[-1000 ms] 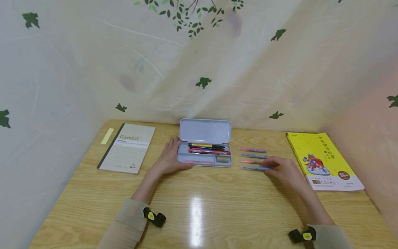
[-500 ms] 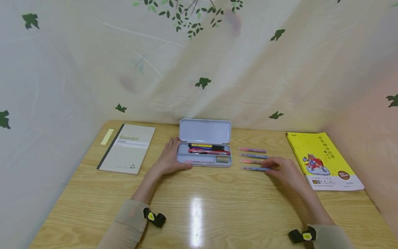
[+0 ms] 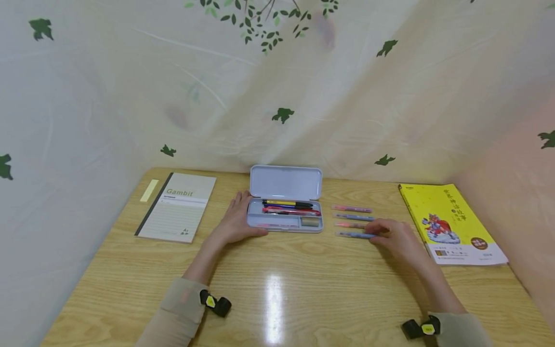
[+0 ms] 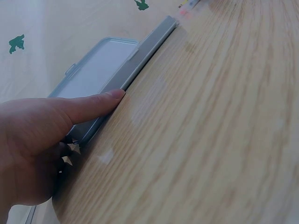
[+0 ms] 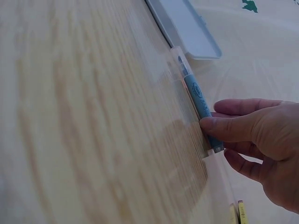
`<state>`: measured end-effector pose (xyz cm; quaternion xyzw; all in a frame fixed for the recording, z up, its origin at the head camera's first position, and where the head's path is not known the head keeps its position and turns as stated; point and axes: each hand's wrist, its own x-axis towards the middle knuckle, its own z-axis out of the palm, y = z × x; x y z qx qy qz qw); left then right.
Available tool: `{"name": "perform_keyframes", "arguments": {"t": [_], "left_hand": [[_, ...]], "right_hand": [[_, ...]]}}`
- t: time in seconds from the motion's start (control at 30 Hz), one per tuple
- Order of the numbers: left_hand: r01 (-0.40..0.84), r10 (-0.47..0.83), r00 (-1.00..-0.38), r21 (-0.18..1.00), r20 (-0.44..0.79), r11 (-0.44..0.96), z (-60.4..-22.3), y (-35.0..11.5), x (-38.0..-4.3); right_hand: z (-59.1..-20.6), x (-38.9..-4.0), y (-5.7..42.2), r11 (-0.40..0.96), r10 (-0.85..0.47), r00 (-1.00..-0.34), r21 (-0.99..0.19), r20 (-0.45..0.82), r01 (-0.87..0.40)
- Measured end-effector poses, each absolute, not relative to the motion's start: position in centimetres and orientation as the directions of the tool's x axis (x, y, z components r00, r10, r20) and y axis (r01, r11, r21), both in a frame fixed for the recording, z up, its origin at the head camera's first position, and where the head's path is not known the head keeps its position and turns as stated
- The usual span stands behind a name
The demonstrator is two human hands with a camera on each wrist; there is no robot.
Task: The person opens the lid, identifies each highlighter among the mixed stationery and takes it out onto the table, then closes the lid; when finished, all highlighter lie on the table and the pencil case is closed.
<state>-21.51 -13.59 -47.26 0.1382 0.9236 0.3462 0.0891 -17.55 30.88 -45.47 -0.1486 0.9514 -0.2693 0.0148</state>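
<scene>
An open pale blue pencil case [image 3: 285, 183] stands at the back of the table, with pens [image 3: 288, 205] in its rear compartment. Along its left side lies my left hand [image 3: 236, 219], fingers stretched out and thumb against the front edge. The left wrist view shows that thumb [image 4: 100, 103] straight on the case wall. To the right, several markers lie in a column. My right hand [image 3: 396, 238] pinches the right end of the nearest one, a blue marker [image 3: 353, 235] with a clear cap, between thumb and fingers. In the right wrist view the blue marker [image 5: 197, 93] is at the table surface.
Behind the blue marker lie an orange-pink marker [image 3: 349, 225], another blue marker [image 3: 353, 217] and a pink marker [image 3: 352, 208]. A notebook [image 3: 179, 207] and a pale yellow strip [image 3: 149, 190] are at left, a yellow book [image 3: 451, 224] at right. A cloth wall [image 3: 217, 96] rises behind.
The near end of the blue marker has shifted very slightly in the right hand's pinch. Both hands otherwise stay where they were.
</scene>
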Motion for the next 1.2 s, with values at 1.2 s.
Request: {"name": "perform_keyframes", "arguments": {"t": [1.2], "left_hand": [[0.177, 0.309, -0.948, 0.670, -0.082, 0.721, -47.72, -13.71, -21.61]], "right_hand": [[-45.15, -17.30, 30.25, 0.807, -0.300, -0.951, -0.511, 0.081, -0.298]]}}
